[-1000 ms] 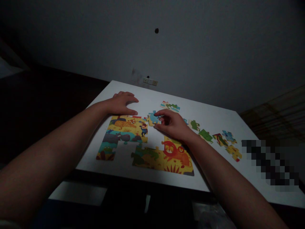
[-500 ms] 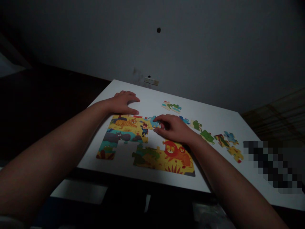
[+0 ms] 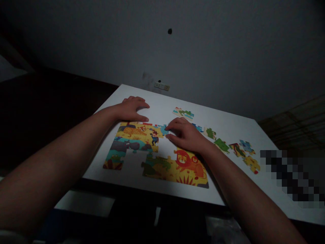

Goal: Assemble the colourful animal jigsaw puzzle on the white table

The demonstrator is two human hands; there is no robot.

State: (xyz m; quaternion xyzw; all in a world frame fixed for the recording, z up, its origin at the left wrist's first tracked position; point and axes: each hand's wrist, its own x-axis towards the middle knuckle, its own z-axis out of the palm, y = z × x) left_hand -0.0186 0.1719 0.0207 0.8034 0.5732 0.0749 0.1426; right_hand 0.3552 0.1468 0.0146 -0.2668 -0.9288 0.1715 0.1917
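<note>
Item: white table, on which a picture puzzle is laid out in joined and loose pieces.

Joined portion, left: a leopard section and a hippo section, set edge to edge, their picture matched across the seams.

Joined portion, near right: a crocodile section and a lion section, linked side by side. White tabletop is seen in two gaps, one between leopard and lion, one at the near edge.

Blue piece: placed at the far edge of the puzzle, against the leopard section; whether its tabs are fully seated cannot be told.

Right hand: thumb and forefinger set at the right side of the blue piece, probably so that it can be adjusted; whether it is pinched or merely touched cannot be told.

Left hand: open, nothing grasped, thumb parted from fingers, rested on the table just beyond the leopard section, perhaps for support.

Loose stock: a pale green piece, a green piece and a yellow piece, ranged to the right, apparently kept apart so that each is easily seen.
</note>
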